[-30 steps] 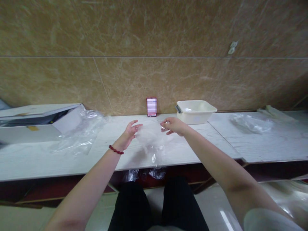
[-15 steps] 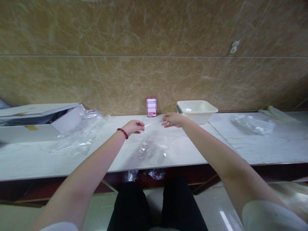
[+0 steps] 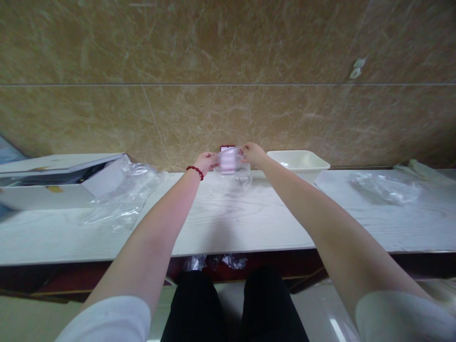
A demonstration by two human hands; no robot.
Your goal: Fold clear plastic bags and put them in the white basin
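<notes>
Head camera view: closest are two legs in black trousers [image 3: 188,311]. Past them, crumpled shiny see-through plastic [image 3: 234,261] sits under a long white wooden table [image 3: 213,223]. On the left of the table is a big white box [image 3: 57,195], with a loose clear plastic sheet [image 3: 121,204] beside it. A crumpled clear wrapper [image 3: 386,187] lies on the right. Near the back, the left hand [image 3: 205,163], with a dark red bead bracelet [image 3: 195,172] at its wrist, pinches one side of a thin see-through plastic bag [image 3: 230,166]. The right hand [image 3: 252,154] pinches the other side. The bag is between both hands, in front of an upright red-edged phone [image 3: 228,148]. Just right of the right hand stands a cream plastic tub [image 3: 309,159]. Farthest back is a shiny brown stone wall [image 3: 213,111].
</notes>
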